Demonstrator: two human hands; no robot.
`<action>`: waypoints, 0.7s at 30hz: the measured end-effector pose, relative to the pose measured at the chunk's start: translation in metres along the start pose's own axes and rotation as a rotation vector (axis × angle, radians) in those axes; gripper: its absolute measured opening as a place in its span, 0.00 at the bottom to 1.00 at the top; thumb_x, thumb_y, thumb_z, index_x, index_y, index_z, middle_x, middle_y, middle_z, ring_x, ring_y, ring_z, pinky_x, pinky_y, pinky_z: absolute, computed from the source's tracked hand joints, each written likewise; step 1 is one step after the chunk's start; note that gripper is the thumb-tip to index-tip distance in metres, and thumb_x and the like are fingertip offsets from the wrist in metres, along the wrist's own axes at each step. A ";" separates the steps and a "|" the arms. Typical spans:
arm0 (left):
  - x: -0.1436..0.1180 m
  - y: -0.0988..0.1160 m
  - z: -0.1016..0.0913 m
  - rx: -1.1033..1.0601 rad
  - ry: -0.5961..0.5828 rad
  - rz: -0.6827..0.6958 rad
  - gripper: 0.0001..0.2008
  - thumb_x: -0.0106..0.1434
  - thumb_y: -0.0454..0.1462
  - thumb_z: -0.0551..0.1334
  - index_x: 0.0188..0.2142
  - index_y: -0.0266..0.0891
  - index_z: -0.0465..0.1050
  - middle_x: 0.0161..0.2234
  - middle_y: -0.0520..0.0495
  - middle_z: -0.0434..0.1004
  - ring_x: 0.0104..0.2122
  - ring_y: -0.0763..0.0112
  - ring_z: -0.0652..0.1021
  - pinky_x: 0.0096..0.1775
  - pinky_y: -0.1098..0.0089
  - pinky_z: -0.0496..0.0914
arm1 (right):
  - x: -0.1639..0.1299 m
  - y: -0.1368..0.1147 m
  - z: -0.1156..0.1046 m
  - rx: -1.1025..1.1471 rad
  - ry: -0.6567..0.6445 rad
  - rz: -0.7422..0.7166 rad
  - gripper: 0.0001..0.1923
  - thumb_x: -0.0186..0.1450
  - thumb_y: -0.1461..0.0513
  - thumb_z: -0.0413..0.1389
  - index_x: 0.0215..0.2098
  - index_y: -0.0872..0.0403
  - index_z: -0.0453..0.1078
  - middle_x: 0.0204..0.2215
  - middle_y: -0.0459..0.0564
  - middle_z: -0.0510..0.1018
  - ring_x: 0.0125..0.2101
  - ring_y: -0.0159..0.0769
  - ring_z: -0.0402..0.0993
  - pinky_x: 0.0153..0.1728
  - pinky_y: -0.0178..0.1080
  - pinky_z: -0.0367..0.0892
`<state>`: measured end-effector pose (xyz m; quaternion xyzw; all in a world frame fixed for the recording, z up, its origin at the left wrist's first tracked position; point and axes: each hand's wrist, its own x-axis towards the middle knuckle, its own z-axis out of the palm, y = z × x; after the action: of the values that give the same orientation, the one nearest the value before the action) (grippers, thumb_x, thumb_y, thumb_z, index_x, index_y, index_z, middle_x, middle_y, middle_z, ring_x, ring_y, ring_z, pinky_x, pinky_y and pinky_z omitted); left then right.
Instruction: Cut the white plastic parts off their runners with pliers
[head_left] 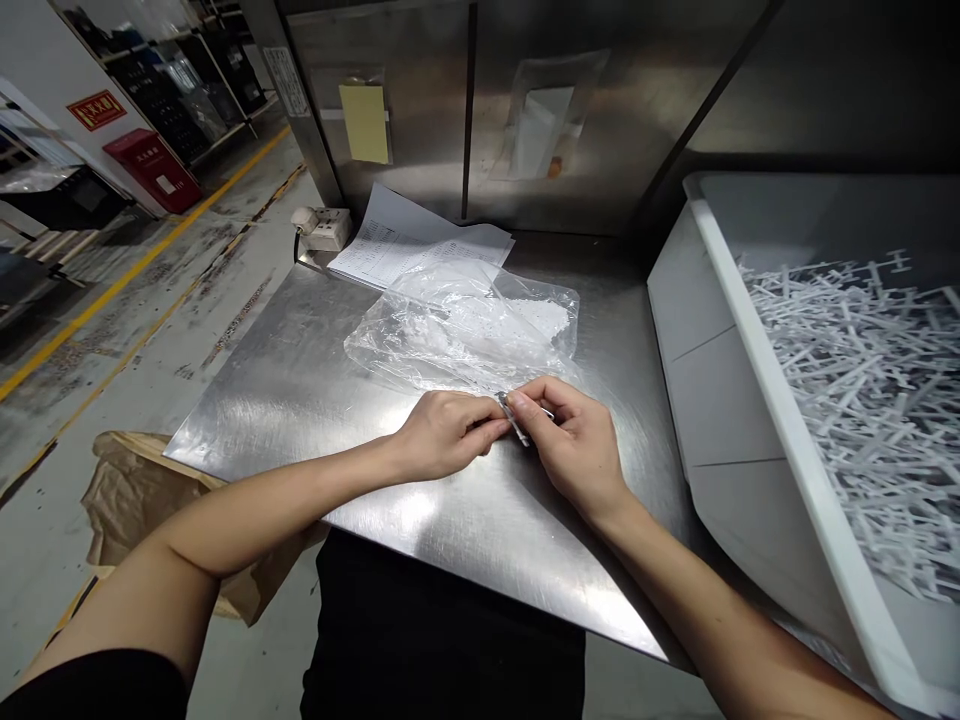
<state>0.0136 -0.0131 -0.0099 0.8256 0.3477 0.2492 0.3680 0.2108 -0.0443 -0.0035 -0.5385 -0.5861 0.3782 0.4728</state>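
Steel table point(315, 400) fills the middle of the frame, with a clear plastic bag point(465, 325) lying on it above the hands. Left hand point(442, 435) and right hand point(574, 445) meet at centre, fingertips pinched together on a small grey strip point(514, 420). White tub point(757, 350) of white plastic pieces point(862, 370) sits at right.

table point(315, 400) brushed silver | bag point(465, 325) clear | bin point(750, 330) white | note point(364, 123) yellow
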 end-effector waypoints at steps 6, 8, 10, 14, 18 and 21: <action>0.000 0.002 -0.003 -0.082 0.028 0.045 0.13 0.79 0.39 0.62 0.36 0.39 0.79 0.29 0.53 0.83 0.31 0.73 0.81 0.40 0.72 0.72 | 0.002 0.005 -0.003 0.059 0.099 0.009 0.15 0.72 0.53 0.61 0.31 0.52 0.74 0.27 0.45 0.76 0.29 0.34 0.70 0.32 0.39 0.64; -0.001 0.002 -0.004 -0.081 0.034 0.088 0.14 0.80 0.39 0.61 0.36 0.39 0.79 0.29 0.52 0.83 0.31 0.73 0.81 0.40 0.72 0.73 | 0.003 0.006 -0.002 0.079 0.128 -0.016 0.14 0.73 0.53 0.61 0.32 0.52 0.74 0.29 0.46 0.77 0.31 0.35 0.71 0.34 0.39 0.65; -0.002 0.000 -0.005 -0.029 0.061 0.161 0.16 0.80 0.40 0.61 0.36 0.38 0.79 0.30 0.50 0.84 0.31 0.72 0.82 0.39 0.71 0.73 | 0.003 0.008 -0.002 0.089 0.146 -0.042 0.14 0.73 0.53 0.61 0.33 0.52 0.75 0.29 0.46 0.78 0.31 0.36 0.72 0.35 0.39 0.66; -0.005 -0.003 -0.010 0.117 0.195 0.382 0.12 0.80 0.40 0.61 0.43 0.38 0.82 0.33 0.46 0.87 0.32 0.68 0.84 0.37 0.68 0.75 | 0.006 0.012 0.000 0.064 0.172 -0.114 0.13 0.73 0.53 0.61 0.35 0.52 0.76 0.28 0.45 0.79 0.30 0.35 0.72 0.33 0.38 0.65; -0.003 0.006 -0.019 0.172 0.368 0.526 0.07 0.77 0.35 0.63 0.45 0.38 0.81 0.31 0.47 0.84 0.28 0.70 0.81 0.34 0.69 0.74 | 0.009 0.014 0.003 0.060 0.169 -0.163 0.12 0.73 0.54 0.61 0.34 0.52 0.76 0.28 0.45 0.80 0.30 0.35 0.74 0.33 0.37 0.66; -0.004 0.020 -0.028 0.181 0.458 0.576 0.07 0.74 0.29 0.64 0.48 0.39 0.81 0.32 0.48 0.84 0.28 0.71 0.80 0.34 0.69 0.74 | 0.010 0.012 0.003 0.039 0.187 -0.193 0.13 0.72 0.54 0.61 0.33 0.52 0.76 0.29 0.45 0.80 0.30 0.35 0.75 0.33 0.37 0.67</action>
<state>-0.0003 -0.0139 0.0218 0.8415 0.1950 0.4890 0.1212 0.2117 -0.0325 -0.0142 -0.5032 -0.5809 0.2905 0.5701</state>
